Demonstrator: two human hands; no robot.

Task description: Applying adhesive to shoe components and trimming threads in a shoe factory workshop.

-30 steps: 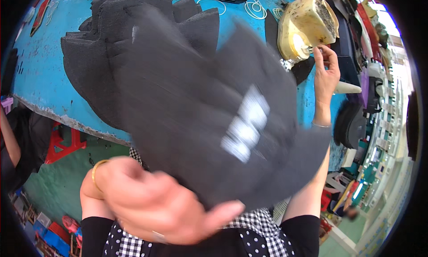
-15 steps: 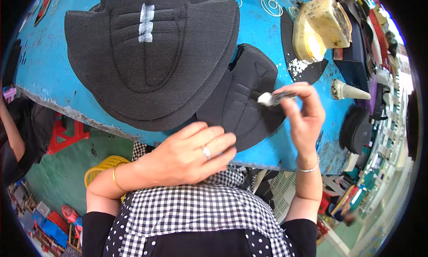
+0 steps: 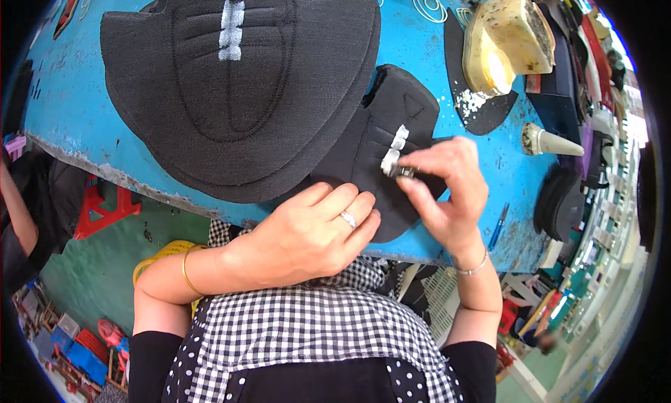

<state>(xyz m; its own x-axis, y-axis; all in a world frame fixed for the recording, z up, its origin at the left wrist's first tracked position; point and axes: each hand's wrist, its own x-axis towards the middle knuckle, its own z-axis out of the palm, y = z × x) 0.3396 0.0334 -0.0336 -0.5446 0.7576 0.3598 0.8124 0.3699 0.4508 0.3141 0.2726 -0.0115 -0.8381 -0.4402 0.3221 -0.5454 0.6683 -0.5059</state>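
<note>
A small black stitched pad [image 3: 402, 99] lies on the blue table. My right hand [image 3: 451, 193] pinches a short dark brush [image 3: 405, 171], its tip at a white pasty strip [image 3: 393, 151] across the pad's seams. My left hand [image 3: 314, 232] rests with fingers extended on the pad's near left edge; its thumb is hidden. To the left, larger black stitched pads [image 3: 231, 116] lie stacked, overlapping the small one. The top one bears a similar white strip [image 3: 231, 29].
A cream, stained container [image 3: 500, 47] stands far right, beside white crumbs on a black piece [image 3: 475, 116]. A pale cone [image 3: 549, 141], curved black pieces [image 3: 558, 204] and blue tweezers [image 3: 499, 226] lie right. Another person's arm [image 3: 21, 214] and a red stool [image 3: 105, 207] show left.
My right hand has moved left and slightly down with the brush, from beside the pad's seams onto them. A white strip now shows on the small pad. My left hand has shifted slightly right.
</note>
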